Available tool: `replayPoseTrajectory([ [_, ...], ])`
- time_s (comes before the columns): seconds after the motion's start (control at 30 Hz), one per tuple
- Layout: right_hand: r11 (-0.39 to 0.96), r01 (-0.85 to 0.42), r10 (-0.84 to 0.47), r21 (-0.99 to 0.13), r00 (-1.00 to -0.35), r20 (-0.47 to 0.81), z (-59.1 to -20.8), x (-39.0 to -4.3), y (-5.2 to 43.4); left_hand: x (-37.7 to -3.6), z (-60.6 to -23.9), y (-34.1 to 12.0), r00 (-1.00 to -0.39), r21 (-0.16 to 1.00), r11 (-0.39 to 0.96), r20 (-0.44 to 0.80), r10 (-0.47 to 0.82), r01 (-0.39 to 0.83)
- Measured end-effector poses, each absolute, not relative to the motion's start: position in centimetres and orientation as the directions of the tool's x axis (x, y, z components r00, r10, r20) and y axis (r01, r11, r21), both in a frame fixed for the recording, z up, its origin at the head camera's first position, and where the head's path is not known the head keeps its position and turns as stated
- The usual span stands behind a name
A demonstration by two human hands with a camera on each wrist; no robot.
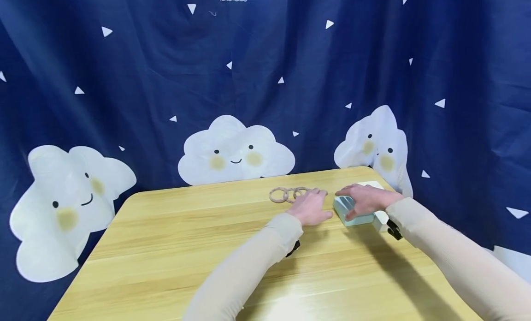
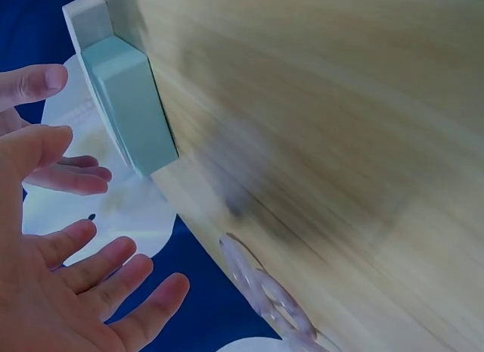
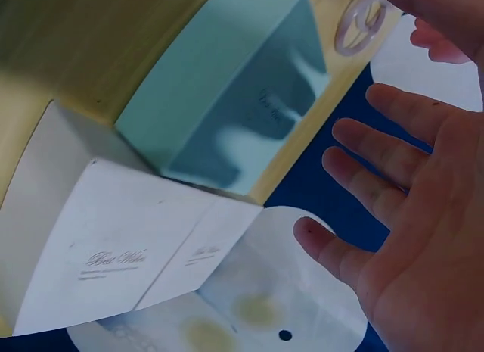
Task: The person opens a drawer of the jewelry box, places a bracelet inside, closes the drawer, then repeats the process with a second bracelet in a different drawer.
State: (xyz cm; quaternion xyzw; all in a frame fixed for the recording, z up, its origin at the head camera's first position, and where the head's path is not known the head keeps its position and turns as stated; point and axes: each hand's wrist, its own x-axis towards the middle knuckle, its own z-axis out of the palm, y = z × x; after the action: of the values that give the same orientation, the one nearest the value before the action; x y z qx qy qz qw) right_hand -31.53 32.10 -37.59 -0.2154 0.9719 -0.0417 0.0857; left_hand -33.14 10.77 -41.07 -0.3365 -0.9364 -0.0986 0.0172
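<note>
Step in hand: apparently reaching for the blue box point(image 1: 357, 220), far right on the table point(image 1: 166, 247), left of the white box point(image 1: 379, 222). Left hand point(image 1: 311, 207) and right hand point(image 1: 367, 200) — fingers spread, both empty. Next probably calls for gripping its sides. Rings point(image 1: 286, 195) partly hidden behind left hand — blue lid's lettering illegible.

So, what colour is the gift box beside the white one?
The gift box is pale teal, seen best in the right wrist view.

On the smooth, glossy wooden table point(image 1: 166, 247), we saw smooth, paper-like surfaces on the blue box point(image 3: 175, 76) and white box point(image 3: 144, 250), and shiny, plastic-looking rings point(image 1: 286, 195); behind the table hung a creased cloth curtain point(image 1: 249, 95).
</note>
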Motion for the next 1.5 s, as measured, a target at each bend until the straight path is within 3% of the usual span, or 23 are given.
replayPoseTrajectory([
  [0.67, 0.948, -0.286, -0.31, -0.137, -0.925, -0.218, -38.5, -32.0, 33.7, -33.4, -41.9, 14.8, -0.797, 0.203, 0.775, 0.056, 0.602, 0.599],
  [0.93, 0.944, -0.305, -0.326, -0.124, -0.919, -0.221, -39.1, -32.3, 34.1, -33.3, -42.4, 16.3, -0.794, 0.152, 0.783, 0.021, 0.607, 0.602],
  [1.5, 0.926, -0.367, -0.377, -0.089, -0.908, -0.184, -39.4, -32.7, 34.7, -34.8, -43.5, 18.2, -0.822, 0.175, 0.814, -0.042, 0.568, 0.554],
])
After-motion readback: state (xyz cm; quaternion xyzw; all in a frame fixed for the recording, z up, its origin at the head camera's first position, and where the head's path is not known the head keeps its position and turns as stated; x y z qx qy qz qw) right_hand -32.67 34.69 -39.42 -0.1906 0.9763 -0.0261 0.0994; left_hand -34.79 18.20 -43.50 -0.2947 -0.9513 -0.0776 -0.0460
